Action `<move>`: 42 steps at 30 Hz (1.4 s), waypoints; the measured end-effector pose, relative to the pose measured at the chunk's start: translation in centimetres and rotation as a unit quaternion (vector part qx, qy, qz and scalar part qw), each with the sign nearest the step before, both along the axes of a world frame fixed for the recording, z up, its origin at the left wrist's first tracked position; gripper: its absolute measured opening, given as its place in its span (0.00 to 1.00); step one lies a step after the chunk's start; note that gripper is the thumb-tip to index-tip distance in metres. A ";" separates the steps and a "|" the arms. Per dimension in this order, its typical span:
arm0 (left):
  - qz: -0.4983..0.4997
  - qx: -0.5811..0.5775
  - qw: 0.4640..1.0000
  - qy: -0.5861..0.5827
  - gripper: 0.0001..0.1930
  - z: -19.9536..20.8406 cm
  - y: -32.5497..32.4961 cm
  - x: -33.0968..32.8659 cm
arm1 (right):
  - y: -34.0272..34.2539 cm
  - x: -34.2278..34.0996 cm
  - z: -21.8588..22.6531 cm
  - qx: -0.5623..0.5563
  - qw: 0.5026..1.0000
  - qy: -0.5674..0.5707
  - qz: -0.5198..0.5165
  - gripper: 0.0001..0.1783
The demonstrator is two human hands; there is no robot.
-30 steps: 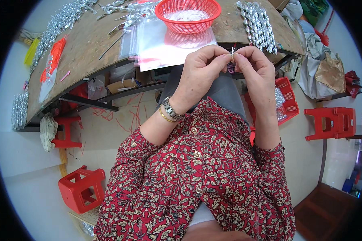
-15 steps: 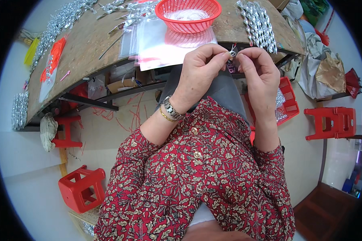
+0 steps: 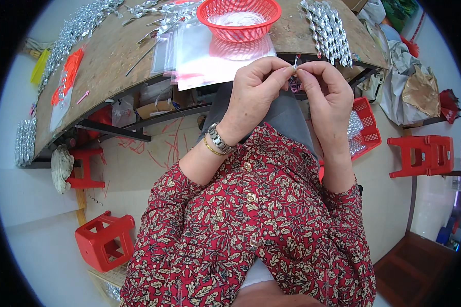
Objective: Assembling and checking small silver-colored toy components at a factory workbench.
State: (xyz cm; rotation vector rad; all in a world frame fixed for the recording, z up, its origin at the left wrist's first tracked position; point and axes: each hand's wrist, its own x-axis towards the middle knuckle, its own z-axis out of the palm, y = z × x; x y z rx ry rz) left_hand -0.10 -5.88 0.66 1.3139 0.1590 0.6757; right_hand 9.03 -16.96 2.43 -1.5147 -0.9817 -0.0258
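Just beyond the table's near edge, my two hands meet fingertip to fingertip. A thin white string (image 3: 296,60) sticks up between them, with a small bit of red near its upper end. My left hand (image 3: 257,92) pinches the string between thumb and forefinger; a watch and a gold bracelet sit on that wrist. Thumb and forefinger of my right hand (image 3: 330,94) are pinched at the same spot, on the string's other side. The fingertips hide most of the string. A red plastic basket (image 3: 239,34) holding a coil of white string stands on the table beyond my left hand.
Clear plastic sheets (image 3: 194,64) lie under the basket on the wooden table (image 3: 115,59). Twisted silver strips (image 3: 328,30) lie at the right, more silver pieces (image 3: 79,25) at the left. Red stools (image 3: 105,240) and a red crate (image 3: 366,123) stand on the floor.
My right hand has moved slightly left, closing up to my left fingertips. The small loop of string that showed between the hands is now mostly covered by the fingers.
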 end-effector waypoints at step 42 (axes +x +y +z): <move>0.025 0.060 0.998 0.024 0.08 -0.6 0.0 0.2 | 0.6 -0.1 0.3 -0.025 0.970 -0.232 -0.062 0.04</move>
